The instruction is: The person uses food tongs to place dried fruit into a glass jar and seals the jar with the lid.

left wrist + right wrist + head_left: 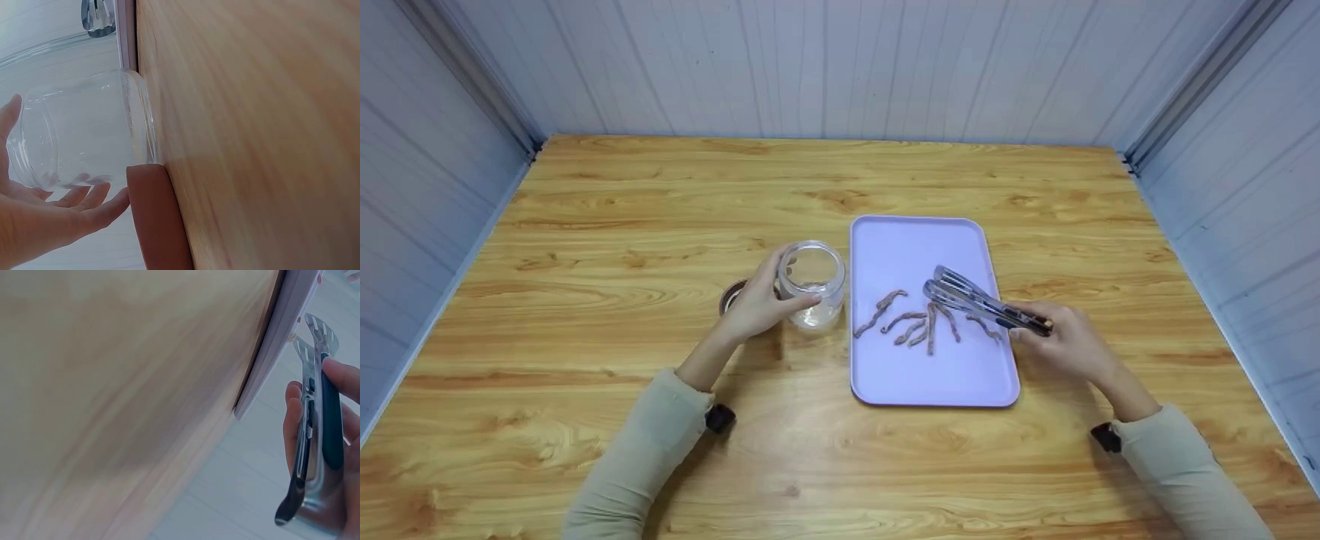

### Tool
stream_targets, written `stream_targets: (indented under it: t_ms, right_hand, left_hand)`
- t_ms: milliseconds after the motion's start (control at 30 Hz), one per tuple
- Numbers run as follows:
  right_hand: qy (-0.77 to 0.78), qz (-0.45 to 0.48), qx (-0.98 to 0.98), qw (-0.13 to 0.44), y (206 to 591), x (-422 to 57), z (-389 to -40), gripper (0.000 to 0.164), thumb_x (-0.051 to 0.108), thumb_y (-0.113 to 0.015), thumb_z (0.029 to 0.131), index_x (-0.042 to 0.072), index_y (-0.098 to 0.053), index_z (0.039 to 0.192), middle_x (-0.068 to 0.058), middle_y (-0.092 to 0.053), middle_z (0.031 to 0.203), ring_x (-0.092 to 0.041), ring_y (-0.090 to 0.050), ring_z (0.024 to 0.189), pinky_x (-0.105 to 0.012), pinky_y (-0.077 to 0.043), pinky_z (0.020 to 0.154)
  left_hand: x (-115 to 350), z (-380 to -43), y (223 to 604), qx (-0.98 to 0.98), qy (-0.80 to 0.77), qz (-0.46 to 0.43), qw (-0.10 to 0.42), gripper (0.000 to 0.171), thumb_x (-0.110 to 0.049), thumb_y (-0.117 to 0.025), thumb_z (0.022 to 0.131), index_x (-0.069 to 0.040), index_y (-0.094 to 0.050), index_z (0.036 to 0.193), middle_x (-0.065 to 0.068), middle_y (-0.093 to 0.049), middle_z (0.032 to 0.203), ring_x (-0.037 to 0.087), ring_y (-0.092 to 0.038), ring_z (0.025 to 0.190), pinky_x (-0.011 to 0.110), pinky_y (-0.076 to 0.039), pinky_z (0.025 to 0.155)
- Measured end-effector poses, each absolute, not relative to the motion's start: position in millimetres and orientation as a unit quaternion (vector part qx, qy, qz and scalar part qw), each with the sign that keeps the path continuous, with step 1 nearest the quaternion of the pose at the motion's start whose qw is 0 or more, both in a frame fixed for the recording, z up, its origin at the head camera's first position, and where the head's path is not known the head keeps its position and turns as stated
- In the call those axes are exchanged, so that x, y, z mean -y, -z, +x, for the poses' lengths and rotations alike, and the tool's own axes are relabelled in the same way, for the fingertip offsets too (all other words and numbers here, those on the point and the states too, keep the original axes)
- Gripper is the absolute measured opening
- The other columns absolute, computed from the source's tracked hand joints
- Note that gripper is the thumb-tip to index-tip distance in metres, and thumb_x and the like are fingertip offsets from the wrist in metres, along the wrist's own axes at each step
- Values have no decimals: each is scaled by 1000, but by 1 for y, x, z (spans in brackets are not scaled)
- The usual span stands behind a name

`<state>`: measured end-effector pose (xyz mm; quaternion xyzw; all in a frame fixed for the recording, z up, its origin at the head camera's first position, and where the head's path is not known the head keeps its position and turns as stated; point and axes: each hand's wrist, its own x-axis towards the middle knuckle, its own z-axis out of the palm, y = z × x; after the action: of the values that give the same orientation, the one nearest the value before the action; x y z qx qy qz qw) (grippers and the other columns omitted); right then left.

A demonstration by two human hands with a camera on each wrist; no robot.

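Currently the left hand (761, 304) holds the jar (815, 279) by its side, fingers curled round the glass and thumb lying near the rim. The jar is clear and stands upright on the table (660, 210), mouth up, just beside the left edge of the tray (915, 240). Close by, partly hidden behind the left hand, the lid (157, 219) lies flat, thick and reddish brown; whether it touches the jar is hard to tell. The right hand (1065, 337) grips the tongs (986, 306) near their rear end, thumb on one arm and fingers on the other. Their slotted metal tips are slightly parted and reach over the middle of the tray; I cannot tell if they touch anything. Several thin, twisted brown strips (931, 330) lie spread across the pale purple tray, most of them on the near side of the tips, one beneath the tongs' dark handle. Both forearms wear pale sleeves (637, 442), and streaked light panels (810, 67) rise behind the table.
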<state>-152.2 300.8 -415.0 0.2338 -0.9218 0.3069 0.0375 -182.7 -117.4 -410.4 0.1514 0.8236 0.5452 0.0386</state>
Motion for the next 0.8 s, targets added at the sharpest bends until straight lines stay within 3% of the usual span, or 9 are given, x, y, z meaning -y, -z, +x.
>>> stream_targets:
  t_ms: [367,800]
  right_hand:
    - [-310,240,920,34,416,-299,-154,30,4,-66,77,4,-64,107,-8,-62,103,-18,-55,93,-36,-44,72]
    - [-305,244,919,45,417,-299,-154,24,0,-67,76,3,-67,99,-7,-64,95,-14,-55,77,-28,-43,61]
  left_hand:
    - [117,-182,410,-834,-531,148,36,84,-34,-73,71,-11,-26,137,10,-32,133,21,-30,122,37,-26,97]
    - [117,-182,409,-840,-524,132,47,86,-38,-73,70,-13,-25,137,10,-30,135,21,-27,123,38,-23,99]
